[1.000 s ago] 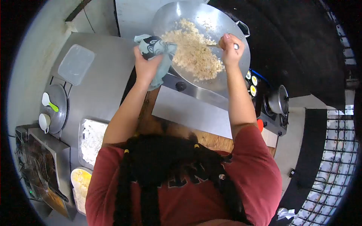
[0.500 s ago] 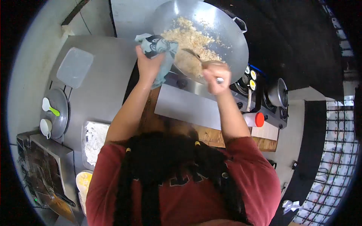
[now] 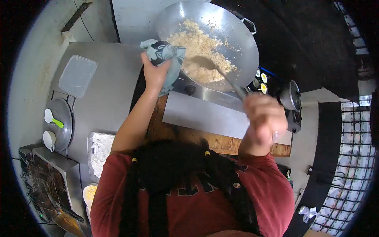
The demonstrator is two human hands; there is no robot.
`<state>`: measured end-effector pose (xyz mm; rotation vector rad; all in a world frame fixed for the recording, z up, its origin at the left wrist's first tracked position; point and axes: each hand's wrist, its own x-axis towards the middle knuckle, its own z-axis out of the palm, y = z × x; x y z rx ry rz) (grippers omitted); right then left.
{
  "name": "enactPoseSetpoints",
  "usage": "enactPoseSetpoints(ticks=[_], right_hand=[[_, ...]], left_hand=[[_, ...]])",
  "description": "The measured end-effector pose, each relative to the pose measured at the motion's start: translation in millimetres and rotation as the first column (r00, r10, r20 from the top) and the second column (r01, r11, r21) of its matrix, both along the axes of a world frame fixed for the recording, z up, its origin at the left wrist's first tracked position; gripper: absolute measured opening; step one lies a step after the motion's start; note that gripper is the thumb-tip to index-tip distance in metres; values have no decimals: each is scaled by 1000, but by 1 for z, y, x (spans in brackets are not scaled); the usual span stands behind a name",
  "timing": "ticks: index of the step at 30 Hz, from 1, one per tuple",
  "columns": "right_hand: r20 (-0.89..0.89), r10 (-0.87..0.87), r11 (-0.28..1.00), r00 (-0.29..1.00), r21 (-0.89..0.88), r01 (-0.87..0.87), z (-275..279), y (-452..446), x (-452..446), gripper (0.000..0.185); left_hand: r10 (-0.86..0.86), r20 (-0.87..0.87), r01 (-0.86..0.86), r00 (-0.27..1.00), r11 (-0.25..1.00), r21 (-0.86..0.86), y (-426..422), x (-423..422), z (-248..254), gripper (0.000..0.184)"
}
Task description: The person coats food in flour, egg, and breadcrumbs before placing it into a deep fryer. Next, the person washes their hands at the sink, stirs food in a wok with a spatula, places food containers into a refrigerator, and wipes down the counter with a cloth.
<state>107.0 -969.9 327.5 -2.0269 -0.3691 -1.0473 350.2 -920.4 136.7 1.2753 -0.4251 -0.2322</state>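
Observation:
A large metal wok (image 3: 241, 47) sits on the stove, with fried rice (image 3: 201, 41) heaped mostly on its left side. My left hand (image 3: 155, 73) is closed on a pale green patterned cloth (image 3: 173, 55) at the wok's near left rim; whatever part of the wok lies under the cloth is hidden. My right hand (image 3: 266, 118), slightly blurred, grips the handle end of a long metal ladle (image 3: 235, 87) to the right of the wok. The ladle's head rests in the rice, partly smeared by motion.
Eggs cook in a dark pan (image 3: 263, 87) right of the wok, beside a metal pot (image 3: 292, 96). On the left counter are a clear plastic lid (image 3: 77, 76), a round metal lid (image 3: 65, 136) with a white-and-green spoon and cup, and a tray of white powder (image 3: 100, 152).
My right hand has drawn back toward my body and to the right, and the ladle's handle now slants out over the wok's near rim. My left hand stays at the cloth.

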Motion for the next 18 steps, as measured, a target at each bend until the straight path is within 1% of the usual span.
enactPoseSetpoints(ticks=[1, 3, 4, 5, 6, 7, 8, 9, 10, 11, 13, 14, 15, 16, 17, 18], right_hand=[[-24, 90, 990, 996, -103, -92, 8, 9, -5, 37], [-274, 48, 980, 961, -171, -98, 4, 27, 6, 32], [-251, -3, 974, 968, -219, -54, -22, 25, 21, 33], [-227, -53, 964, 972, -266, -9, -60, 13, 40, 33], [-218, -75, 968, 973, -252, 18, -89, -4, 57, 33], [-179, -108, 958, 978, -283, 53, -104, -23, 72, 31], [-40, -119, 977, 992, -183, 110, -118, -40, 85, 28], [-10, -167, 975, 986, -153, 163, -116, -60, 97, 26], [18, -215, 969, 977, -122, 215, -110, -73, 98, 24], [20, -215, 969, 976, -122, 216, -92, -69, 90, 24], [-121, -290, 956, 949, -86, 281, -35, -52, 86, 22], [-123, -280, 959, 952, -83, 272, -22, -32, 89, 22], [31, -223, 974, 974, -26, 223, -16, -7, 91, 21], [196, -168, 986, 966, 14, 168, -16, 10, 97, 20], [170, -177, 981, 969, -51, 188, -20, 19, 103, 13], [67, -195, 969, 978, -139, 203, -32, 17, 113, 9]], left_hand=[[1, 1, -1, 1000, 1000, -3, 0, -1, 3, 55], [-57, -73, 55, 996, 998, -22, 2, -1, 9, 55], [-59, -71, 57, 996, 998, -23, 1, -1, 8, 55], [-35, -44, 34, 998, 999, -28, -1, 0, 5, 55], [-16, -19, 16, 1000, 999, -30, 0, -1, 2, 55], [-23, -21, 23, 1000, 999, -24, 1, -3, 2, 55], [-16, -17, 16, 1000, 1000, -8, 0, -5, 4, 54], [-9, -10, 9, 1000, 1000, 7, 1, -4, 6, 54], [-36, -26, 35, 999, 999, -34, 2, -5, 4, 53], [-37, -24, 36, 999, 999, -35, 4, -8, 3, 53], [0, 43, 1, 999, 1000, -18, 1, -3, 5, 52], [-2, 48, 2, 999, 1000, 0, 2, -2, 4, 53], [-7, 43, 6, 999, 1000, 12, 1, -1, -9, 53], [-110, -65, 99, 992, 984, -149, -6, 11, -29, 52], [-230, -153, 172, 961, 932, -318, -12, 20, -34, 52], [-295, -186, 201, 937, 894, -401, -16, 20, -42, 52]])
